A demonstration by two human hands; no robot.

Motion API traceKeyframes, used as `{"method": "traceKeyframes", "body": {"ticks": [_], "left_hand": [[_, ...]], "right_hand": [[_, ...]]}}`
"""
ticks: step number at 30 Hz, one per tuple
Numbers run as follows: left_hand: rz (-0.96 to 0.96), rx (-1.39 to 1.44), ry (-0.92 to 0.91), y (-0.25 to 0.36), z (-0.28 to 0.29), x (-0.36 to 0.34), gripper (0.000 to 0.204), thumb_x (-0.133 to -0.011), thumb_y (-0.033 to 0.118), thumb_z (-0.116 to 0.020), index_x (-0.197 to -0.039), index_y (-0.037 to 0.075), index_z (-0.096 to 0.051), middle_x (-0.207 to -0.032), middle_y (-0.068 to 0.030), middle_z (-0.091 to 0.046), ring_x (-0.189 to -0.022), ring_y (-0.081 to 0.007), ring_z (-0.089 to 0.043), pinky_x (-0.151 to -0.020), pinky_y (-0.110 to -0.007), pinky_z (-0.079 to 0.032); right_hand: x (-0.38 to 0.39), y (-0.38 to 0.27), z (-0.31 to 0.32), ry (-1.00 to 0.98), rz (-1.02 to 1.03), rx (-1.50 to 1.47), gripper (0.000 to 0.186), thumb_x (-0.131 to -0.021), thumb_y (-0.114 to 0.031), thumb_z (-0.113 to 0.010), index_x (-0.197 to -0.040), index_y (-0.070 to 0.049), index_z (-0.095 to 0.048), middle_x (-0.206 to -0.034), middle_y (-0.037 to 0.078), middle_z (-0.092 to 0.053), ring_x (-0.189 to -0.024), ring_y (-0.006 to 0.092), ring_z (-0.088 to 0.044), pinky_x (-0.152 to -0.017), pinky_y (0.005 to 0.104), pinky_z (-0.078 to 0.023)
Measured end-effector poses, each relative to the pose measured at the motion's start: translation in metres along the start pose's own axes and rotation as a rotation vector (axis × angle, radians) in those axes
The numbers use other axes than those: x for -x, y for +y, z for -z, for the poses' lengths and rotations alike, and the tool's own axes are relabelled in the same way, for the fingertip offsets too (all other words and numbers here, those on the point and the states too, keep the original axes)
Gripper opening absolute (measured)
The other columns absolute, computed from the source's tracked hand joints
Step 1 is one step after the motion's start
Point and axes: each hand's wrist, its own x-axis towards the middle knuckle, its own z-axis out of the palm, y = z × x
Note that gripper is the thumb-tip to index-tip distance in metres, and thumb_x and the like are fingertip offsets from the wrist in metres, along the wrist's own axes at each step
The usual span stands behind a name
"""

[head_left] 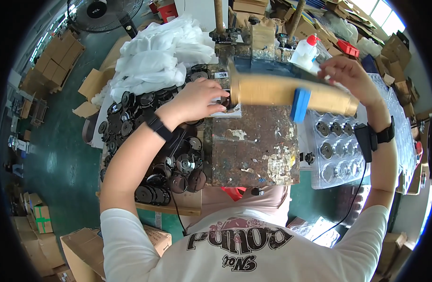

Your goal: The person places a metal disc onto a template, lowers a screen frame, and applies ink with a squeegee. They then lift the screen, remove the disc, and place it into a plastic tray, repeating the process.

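My left hand reaches to the left end of the bench, its fingers and thumb curled round the edge of a small dark round part. That part sits by the left end of a wooden frame, which is smeared by motion. Dark blue-grey material lies behind the frame's front bar, and a blue block is fixed on the bar. Above the frame's right end, my right hand has thumb and fingers pinched together; what they hold, if anything, I cannot make out.
Many dark round parts are heaped left of the stained work board. White plastic sheeting lies behind them. A clear tray with round parts stands right, below a white bottle with a red cap.
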Motion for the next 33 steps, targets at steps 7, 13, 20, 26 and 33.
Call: {"method": "traceKeyframes", "body": {"ticks": [7,13,20,26,33], "left_hand": [[0.277,0.853,0.14,0.057,-0.015,0.032,0.063,-0.087,0.029,-0.06,-0.136,0.001,-0.032,-0.085,-0.0132,-0.064,-0.076,-0.0248,-0.062,-0.072,-0.032,-0.048],[0.396,0.748,-0.025,0.063,-0.032,0.034,0.074,-0.087,0.031,-0.06,-0.14,-0.003,-0.02,-0.081,-0.0142,-0.064,-0.071,-0.0236,-0.062,-0.068,-0.031,-0.048],[0.391,0.747,-0.044,0.065,-0.026,0.034,0.075,-0.086,0.032,-0.061,-0.139,-0.003,-0.021,-0.08,-0.0139,-0.064,-0.072,-0.0236,-0.062,-0.067,-0.031,-0.048],[0.382,0.774,-0.052,0.062,-0.028,0.033,0.076,-0.086,0.032,-0.061,-0.139,-0.004,-0.02,-0.079,-0.0139,-0.064,-0.071,-0.0239,-0.062,-0.066,-0.031,-0.048],[0.364,0.773,0.008,0.073,-0.003,0.031,0.068,-0.088,0.027,-0.059,-0.138,-0.003,-0.025,-0.079,-0.0104,-0.065,-0.071,-0.019,-0.062,-0.065,-0.029,-0.048]], "right_hand": [[-0.05,-0.002,-0.052,-0.059,-0.025,0.443,0.025,-0.085,-0.015,-0.063,-0.107,-0.004,-0.059,-0.099,0.003,-0.063,-0.087,0.0102,-0.06,-0.076,0.0265,-0.049],[-0.101,0.018,-0.102,0.117,0.197,0.937,0.027,-0.075,-0.018,-0.069,-0.099,-0.007,-0.063,-0.092,0.009,-0.063,-0.085,0.0277,-0.061,-0.076,0.0352,-0.049],[-0.077,0.015,-0.136,-0.052,0.386,0.854,0.023,-0.071,-0.016,-0.069,-0.091,-0.005,-0.062,-0.085,0.012,-0.06,-0.084,0.0315,-0.057,-0.075,0.0388,-0.047],[-0.048,0.0,-0.141,-0.143,0.355,0.776,0.022,-0.071,-0.015,-0.068,-0.089,-0.005,-0.062,-0.084,0.014,-0.059,-0.082,0.032,-0.057,-0.075,0.0383,-0.048],[-0.093,0.014,-0.09,0.071,0.169,0.781,0.03,-0.075,-0.016,-0.069,-0.102,-0.006,-0.062,-0.087,0.011,-0.061,-0.08,0.0245,-0.061,-0.072,0.0324,-0.05]]}}
